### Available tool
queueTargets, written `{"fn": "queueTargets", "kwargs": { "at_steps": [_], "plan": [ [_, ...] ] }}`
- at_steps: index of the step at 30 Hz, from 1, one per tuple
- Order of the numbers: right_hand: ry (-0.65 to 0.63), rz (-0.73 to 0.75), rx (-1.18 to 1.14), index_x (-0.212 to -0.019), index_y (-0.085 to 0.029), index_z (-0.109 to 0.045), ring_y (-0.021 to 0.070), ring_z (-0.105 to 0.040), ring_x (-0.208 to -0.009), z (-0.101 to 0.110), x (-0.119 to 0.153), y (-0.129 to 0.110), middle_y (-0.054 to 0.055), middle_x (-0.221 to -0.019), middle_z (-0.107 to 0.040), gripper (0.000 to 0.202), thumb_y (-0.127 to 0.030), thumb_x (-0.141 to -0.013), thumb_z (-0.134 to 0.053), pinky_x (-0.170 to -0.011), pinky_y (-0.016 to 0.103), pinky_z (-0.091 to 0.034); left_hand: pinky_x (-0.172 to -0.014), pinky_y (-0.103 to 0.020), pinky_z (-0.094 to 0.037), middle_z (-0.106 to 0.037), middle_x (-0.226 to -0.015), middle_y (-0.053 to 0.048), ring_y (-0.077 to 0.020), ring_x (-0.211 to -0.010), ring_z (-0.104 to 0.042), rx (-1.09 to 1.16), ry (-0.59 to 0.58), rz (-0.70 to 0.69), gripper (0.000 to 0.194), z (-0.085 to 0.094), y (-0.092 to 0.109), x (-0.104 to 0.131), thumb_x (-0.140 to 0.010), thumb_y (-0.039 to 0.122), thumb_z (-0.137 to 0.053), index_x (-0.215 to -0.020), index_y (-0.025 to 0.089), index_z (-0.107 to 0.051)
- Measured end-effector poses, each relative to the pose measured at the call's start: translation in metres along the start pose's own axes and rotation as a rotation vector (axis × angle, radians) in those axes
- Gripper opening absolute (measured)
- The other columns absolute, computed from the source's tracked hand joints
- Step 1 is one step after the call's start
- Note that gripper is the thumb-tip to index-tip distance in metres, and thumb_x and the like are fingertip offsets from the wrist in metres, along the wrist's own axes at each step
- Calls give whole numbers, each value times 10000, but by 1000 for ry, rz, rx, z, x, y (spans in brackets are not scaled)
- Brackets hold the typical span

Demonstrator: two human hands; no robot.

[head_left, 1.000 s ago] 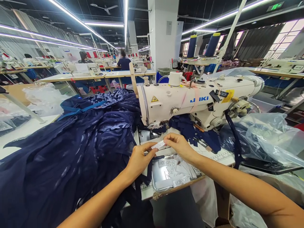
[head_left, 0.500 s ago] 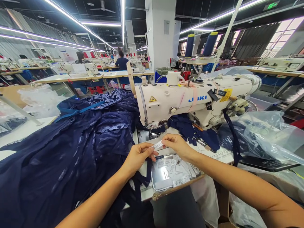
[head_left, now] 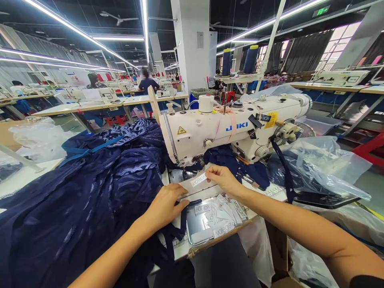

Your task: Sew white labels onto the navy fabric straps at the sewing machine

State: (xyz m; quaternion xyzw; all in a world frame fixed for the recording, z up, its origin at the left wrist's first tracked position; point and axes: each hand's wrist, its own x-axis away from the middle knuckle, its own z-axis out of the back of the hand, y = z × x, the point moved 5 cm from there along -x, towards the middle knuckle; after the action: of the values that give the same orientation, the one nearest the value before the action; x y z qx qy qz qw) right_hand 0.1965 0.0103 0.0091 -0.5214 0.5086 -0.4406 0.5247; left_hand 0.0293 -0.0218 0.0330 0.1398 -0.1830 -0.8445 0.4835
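Between the thumb and fingertips of my right hand (head_left: 223, 180) is a small white label (head_left: 198, 180) printed "valege", held over the front of the sewing machine's bed. My left hand (head_left: 166, 206) has let the label go; its fingers are stretched out and its thumb stands apart, beside the bed and the edge of the navy fabric (head_left: 120, 192). Whether it touches the fabric I cannot tell. Below both hands, a shiny metal tray (head_left: 195, 226) contains several loose labels (head_left: 223, 229). The white sewing machine (head_left: 195, 132) stands just beyond, its needle area partly hidden.
Navy scraps (head_left: 222, 158) and a small tool (head_left: 250, 181) lie right of the needle area. Clear plastic bags (head_left: 327, 168) fill the right side. A dark strap (head_left: 283, 172) hangs from the machine. People work at tables behind.
My left hand has released the label and moved left and down, its fingers straightening. The label stays in my right hand, its print now more visible. The whole view has shifted slightly.
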Motion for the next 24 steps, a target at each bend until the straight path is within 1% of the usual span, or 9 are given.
{"fn": "queueTargets", "kwargs": {
  "at_steps": [3,6,8,10,15,18,20,22,24],
  "plan": [
    [36,20,5,-531,-166,-513,96,-423,-541,8,-3,5,-37,-513,-485,182,-325,-588,-580,-610,257,-315,-830,-370,-361,-625,-928,-66,-234,-922,-534,-147,-139,-58,199,-10,6,-2,-719,238,-541,-892,193,-628],
    [54,28,8,-522,-167,-499,99,-433,-557,14,-4,9,-31,-525,-493,196,-328,-603,-575,-628,257,-318,-805,-373,-353,-623,-849,-57,-220,-861,-542,-189,-163,-80,144,-18,9,-2,-737,190,-498,-814,182,-620],
    [60,23,19,-511,-167,-488,99,-434,-566,17,-4,10,-26,-531,-498,207,-329,-608,-572,-640,256,-320,-784,-368,-352,-620,-806,-50,-211,-826,-544,-163,-120,-76,148,-19,10,-2,-754,173,-454,-761,177,-601],
    [66,17,37,-509,-166,-487,100,-429,-563,18,-4,10,-24,-528,-497,217,-340,-608,-571,-635,257,-317,-751,-350,-363,-616,-770,-44,-199,-780,-546,-68,-36,-34,163,-16,7,-1,-765,179,-420,-737,174,-580],
    [57,33,49,-535,-164,-510,102,-425,-561,18,-5,5,-26,-528,-495,221,-357,-616,-582,-614,255,-316,-624,-271,-398,-600,-658,-16,-153,-638,-545,492,153,162,149,-8,-9,-1,-735,257,-444,-739,168,-564],
    [-20,43,21,-563,-161,-531,103,-449,-593,13,-4,2,-29,-554,-506,215,-351,-635,-603,-658,258,-336,-539,-230,-379,-550,-542,20,-115,-525,-499,773,222,294,163,-7,-20,-1,-666,321,-543,-667,158,-542],
    [-105,29,-22,-591,-159,-546,111,-490,-656,5,-1,-1,-13,-643,-558,208,-344,-642,-624,-709,268,-353,-493,-207,-349,-496,-483,47,-84,-465,-446,863,268,355,223,-6,-25,0,-621,360,-602,-605,154,-519],
    [-205,21,-74,-614,-158,-555,134,-534,-785,-7,5,-6,21,-829,-607,195,-330,-650,-638,-775,286,-363,-469,-194,-330,-486,-483,50,-72,-459,-425,891,309,374,264,-4,-26,1,-592,384,-637,-577,146,-524],
    [-299,29,-102,-627,-159,-557,162,-534,-931,-22,11,-13,48,-1027,-588,166,-302,-668,-629,-835,307,-361,-459,-191,-328,-515,-513,35,-76,-481,-433,887,321,364,275,-1,-23,2,-578,396,-654,-581,138,-560]
  ]
}}
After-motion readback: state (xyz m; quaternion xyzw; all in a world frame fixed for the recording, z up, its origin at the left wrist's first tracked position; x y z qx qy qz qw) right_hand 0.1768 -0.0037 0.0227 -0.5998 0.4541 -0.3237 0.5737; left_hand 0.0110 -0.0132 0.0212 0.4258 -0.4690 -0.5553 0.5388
